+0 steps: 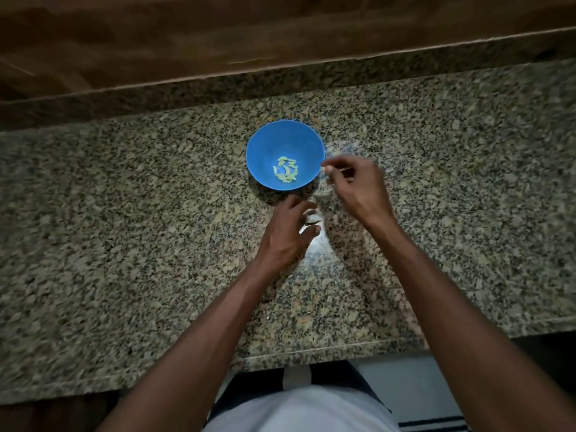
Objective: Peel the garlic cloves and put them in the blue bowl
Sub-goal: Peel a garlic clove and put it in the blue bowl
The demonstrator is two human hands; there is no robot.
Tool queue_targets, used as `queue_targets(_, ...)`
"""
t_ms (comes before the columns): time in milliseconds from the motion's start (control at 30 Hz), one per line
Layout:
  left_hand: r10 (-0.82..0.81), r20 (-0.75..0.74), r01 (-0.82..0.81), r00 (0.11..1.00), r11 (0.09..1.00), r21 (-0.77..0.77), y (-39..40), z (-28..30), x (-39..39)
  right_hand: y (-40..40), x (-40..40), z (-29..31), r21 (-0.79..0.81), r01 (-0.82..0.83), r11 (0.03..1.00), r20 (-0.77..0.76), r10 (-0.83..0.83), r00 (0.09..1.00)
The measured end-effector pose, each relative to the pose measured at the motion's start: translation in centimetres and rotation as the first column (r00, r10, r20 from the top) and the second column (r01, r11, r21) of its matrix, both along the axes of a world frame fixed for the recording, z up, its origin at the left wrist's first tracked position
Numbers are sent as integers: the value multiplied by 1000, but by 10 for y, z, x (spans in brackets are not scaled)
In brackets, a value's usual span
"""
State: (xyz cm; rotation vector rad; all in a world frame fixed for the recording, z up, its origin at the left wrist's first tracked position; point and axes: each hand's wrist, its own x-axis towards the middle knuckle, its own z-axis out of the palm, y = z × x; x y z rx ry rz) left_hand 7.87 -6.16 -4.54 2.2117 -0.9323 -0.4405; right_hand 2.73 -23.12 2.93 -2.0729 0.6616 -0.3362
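Observation:
A blue bowl (285,141) stands on the granite counter and holds several pale peeled garlic cloves (286,170) at its bottom. My right hand (358,185) hovers just right of the bowl's rim, fingertips pinching a small pale piece, probably a garlic clove (327,167); it is blurred. My left hand (288,232) sits below the bowl, its fingers curled round a whitish bit of garlic (312,219) against the counter.
The speckled granite counter (124,229) runs across the view, with a raised granite strip and a wooden wall (218,32) behind it. The counter's front edge (311,353) lies near my body. A pale glare patch shows by my left hand.

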Motion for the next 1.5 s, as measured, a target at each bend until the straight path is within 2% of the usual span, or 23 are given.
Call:
queue_targets(100, -20, 15, 20, 1000, 1000, -5, 0, -6, 4, 4, 32, 9, 18, -57, 998, 21, 57, 998)
queue_targets(167, 62, -42, -65, 997, 996, -67, 7, -3, 2, 7, 44, 8, 9, -92, 996, 5, 92, 996)
queue_targets(267, 249, -302, -303, 920, 941, -149, 25, 4, -5, 9, 41, 5, 5, -65, 998, 20, 65, 998)
queue_targets(367, 327, -564, -516, 758, 830, -212, 35, 20, -15, 15, 15, -3, 183, -24, 983, 26, 19, 999)
queue_targets(433, 324, -661, -598, 677, 765, -237, 38, 27, -21, 28, -8, -13, 338, -64, 939, 7, 65, 998)
queue_targets(533, 313, -743, -674, 592, 698, -243, 37, 33, -28, 47, -33, -29, 563, -80, 822, 6, 93, 996)
queue_targets(600, 308, -766, -698, 565, 674, -244, 37, 32, -33, 54, -38, -36, 649, -51, 759, 9, 60, 998)
queue_targets(733, 296, -827, -750, 478, 627, -209, 40, 32, -43, 66, -44, -39, 679, -116, 725, 44, 117, 992)
queue_targets(800, 332, -807, -750, 489, 632, -195, 45, 33, -46, 70, -48, -39, 702, -132, 700, 74, 112, 991)
queue_targets(900, 366, -744, -718, 558, 663, -212, 51, 34, -49, 70, -52, -41, 718, -124, 685, 72, 105, 992)
queue_targets(1100, 368, -729, -695, 577, 690, -202, 56, 30, -58, 72, -61, -48, 701, -111, 704, 33, 123, 992)
queue_targets(1233, 354, -771, -706, 530, 687, -171, 61, 30, -63, 74, -66, -50, 729, -119, 674, 37, 135, 990)
queue_targets(1367, 335, -813, -726, 476, 671, -148, 66, 29, -64, 77, -70, -53, 781, -163, 603, 85, 156, 984)
queue_targets(1500, 376, -799, -746, 468, 654, -129, 68, 26, -65, 75, -72, -56, 760, -174, 626, 67, 191, 979)
